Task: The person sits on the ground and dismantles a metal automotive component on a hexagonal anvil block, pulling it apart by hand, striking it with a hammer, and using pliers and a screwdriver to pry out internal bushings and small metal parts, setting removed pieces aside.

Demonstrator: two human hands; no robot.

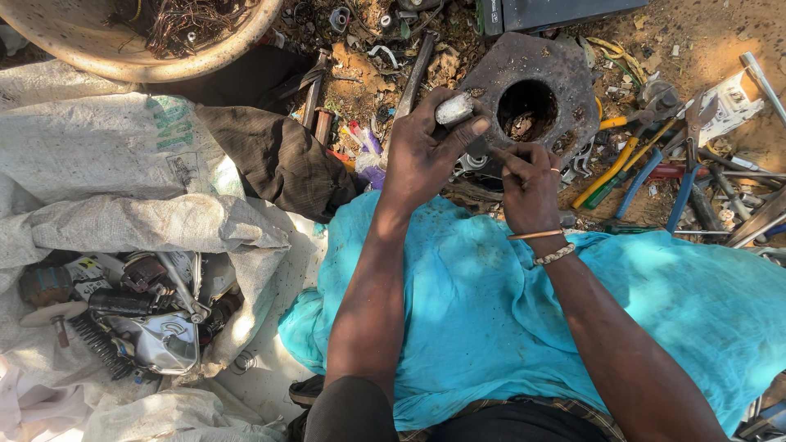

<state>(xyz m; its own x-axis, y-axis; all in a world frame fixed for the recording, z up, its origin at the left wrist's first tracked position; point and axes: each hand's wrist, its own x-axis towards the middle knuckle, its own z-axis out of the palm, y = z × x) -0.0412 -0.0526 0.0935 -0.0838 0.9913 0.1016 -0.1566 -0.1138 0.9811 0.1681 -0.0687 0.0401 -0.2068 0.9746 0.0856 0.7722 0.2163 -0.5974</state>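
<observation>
1. The small grey metal cylinder sits at the top of my left hand, pinched between thumb and curled fingers, held in the air just in front of the heavy metal block with the round hole in it
2. My right hand is curled shut around something thin and dark, its tip aimed toward the cylinder; I cannot tell exactly what that tool is, since the fingers hide most of it
3. Both wrists hover over a turquoise cloth spread across my lap, and the right wrist wears two bracelets
4. Risk as I judge it: the cylinder is short and smooth-looking, so a hard push from the right hand could squirt it out of the pinch and onto the littered dirt ground, where it would be hard to spot
5. A slip of the thin tool could also jab the left thumb, which lies right beside the working end
6. Further out, pliers with yellow and blue handles lie to the right of the block, an open sack of scrap parts rests at my left, and a basin of tangled wire stands above it
</observation>
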